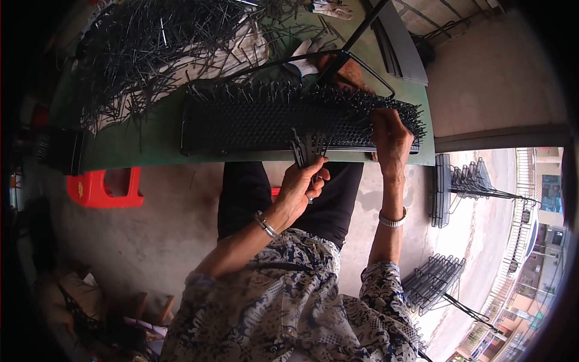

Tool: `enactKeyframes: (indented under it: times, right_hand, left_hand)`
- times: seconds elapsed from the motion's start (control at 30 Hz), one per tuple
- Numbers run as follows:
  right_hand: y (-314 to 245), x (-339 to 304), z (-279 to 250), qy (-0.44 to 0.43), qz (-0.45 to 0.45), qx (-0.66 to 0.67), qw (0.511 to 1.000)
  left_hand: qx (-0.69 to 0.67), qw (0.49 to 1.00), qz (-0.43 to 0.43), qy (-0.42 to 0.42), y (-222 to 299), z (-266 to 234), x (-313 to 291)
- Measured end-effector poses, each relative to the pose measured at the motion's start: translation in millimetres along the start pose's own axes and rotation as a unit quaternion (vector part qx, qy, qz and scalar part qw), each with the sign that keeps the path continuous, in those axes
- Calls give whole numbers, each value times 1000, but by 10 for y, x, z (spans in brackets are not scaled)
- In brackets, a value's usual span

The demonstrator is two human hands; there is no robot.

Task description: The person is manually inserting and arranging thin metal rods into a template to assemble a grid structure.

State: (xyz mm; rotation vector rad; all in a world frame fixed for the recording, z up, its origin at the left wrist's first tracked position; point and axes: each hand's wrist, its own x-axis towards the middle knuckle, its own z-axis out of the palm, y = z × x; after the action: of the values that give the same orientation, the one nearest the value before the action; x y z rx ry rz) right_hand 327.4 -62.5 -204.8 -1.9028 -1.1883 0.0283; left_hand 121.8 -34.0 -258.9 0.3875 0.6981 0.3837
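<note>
A long black perforated metal panel [241, 123] lies along the table's near edge. Thin dark metal prongs [283, 92] stand up in rows along its far side and at its right end. Below the panel's middle, my left hand [301, 187] is closed around a bundle of thin dark metal pieces [309, 148], their ends fanned toward the panel. At the panel's right part my right hand [392, 140] bends down with its fingers pinched among the prongs. Its fingertips are mostly hidden, so I cannot see what is between them.
A large heap of loose dark metal pieces [157, 48] covers whitish cloth on the green table [126, 154]. Work gloves [304, 57] lie behind the panel, beside a black metal frame [341, 59]. A red stool [105, 188] stands at left; wire racks [443, 190] stand at right.
</note>
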Motion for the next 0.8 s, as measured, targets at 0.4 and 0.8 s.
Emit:
enactKeyframes:
  times: [0.4, 0.8]
  right_hand:
    - [-2, -144, 184, 35, -96, -238, 966]
    - [185, -184, 346, 81, -106, -297, 946]
  left_hand:
    - [-6, 1000, 2, 4, 25, 39, -25]
    - [-42, 999, -11, -6, 20, 60, -70]
